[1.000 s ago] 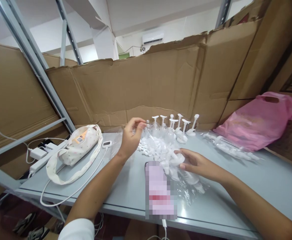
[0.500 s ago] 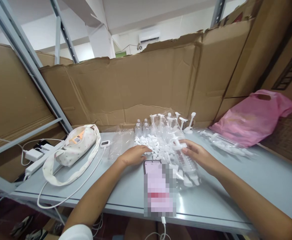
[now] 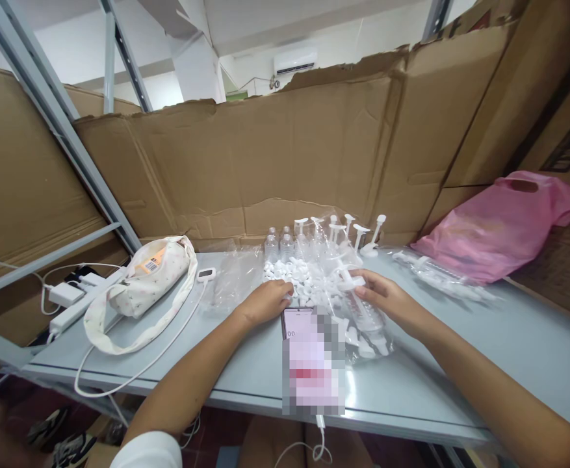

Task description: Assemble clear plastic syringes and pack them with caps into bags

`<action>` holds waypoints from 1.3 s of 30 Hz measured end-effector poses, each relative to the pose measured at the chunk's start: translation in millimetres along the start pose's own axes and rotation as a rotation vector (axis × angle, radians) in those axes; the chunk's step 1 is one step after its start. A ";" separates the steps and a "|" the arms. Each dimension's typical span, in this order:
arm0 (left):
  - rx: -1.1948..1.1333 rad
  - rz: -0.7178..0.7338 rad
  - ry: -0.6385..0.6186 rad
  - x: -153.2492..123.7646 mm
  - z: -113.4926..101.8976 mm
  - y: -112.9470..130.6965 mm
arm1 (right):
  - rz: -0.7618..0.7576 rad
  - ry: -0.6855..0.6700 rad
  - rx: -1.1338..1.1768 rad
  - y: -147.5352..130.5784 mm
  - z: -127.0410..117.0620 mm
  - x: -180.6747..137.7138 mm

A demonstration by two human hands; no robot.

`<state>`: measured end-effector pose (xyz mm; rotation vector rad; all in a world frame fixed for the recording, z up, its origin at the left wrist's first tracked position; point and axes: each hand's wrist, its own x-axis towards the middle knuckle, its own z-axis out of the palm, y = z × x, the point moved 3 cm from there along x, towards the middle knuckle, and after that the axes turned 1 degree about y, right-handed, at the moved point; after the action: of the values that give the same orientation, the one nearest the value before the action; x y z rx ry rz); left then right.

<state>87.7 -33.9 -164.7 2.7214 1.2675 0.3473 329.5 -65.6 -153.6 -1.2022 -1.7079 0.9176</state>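
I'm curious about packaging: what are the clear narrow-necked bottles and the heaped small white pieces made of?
Clear narrow-necked bottles: probably glossy plastic, see-through with highlights, though perhaps glass.
Heaped small white pieces: likely moulded plastic, opaque, evenly white; finish too small to judge.

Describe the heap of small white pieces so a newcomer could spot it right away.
In front of the big cardboard panel is a gray table. Near its middle, between the clear plastic bottles and the phone, the heap of small white pieces lies by the left hand. Unlike the upright bottles, it is opaque, low and loose.
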 end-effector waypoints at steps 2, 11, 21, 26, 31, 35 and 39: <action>-0.037 -0.004 0.064 -2.1 -4.8 1.0 | 0.003 0.011 -0.006 3.6 -0.6 0.8; -0.604 -0.009 0.718 -18.0 -45.2 5.1 | 0.017 -0.218 -0.062 9.5 6.0 -1.7; -0.520 -0.068 0.443 -14.2 -39.1 -0.1 | -0.057 -0.450 -0.040 -1.9 19.2 -9.6; -0.574 -0.033 0.302 -13.4 -36.4 3.9 | -0.060 -0.465 -0.048 -2.3 20.7 -9.5; -0.713 -0.055 0.417 -16.7 -39.1 3.4 | -0.073 -0.431 -0.047 -2.7 18.7 -8.7; -0.746 -0.047 0.539 -19.5 -43.3 4.1 | -0.050 -0.273 -0.078 2.0 11.2 -5.8; -0.612 -0.047 0.699 -23.8 -48.2 5.8 | -0.016 -0.164 -0.086 6.3 5.4 -4.1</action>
<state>64.9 -55.4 -120.6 2.0844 1.0755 1.4904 327.5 -68.4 -162.2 -1.1945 -1.9011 0.9643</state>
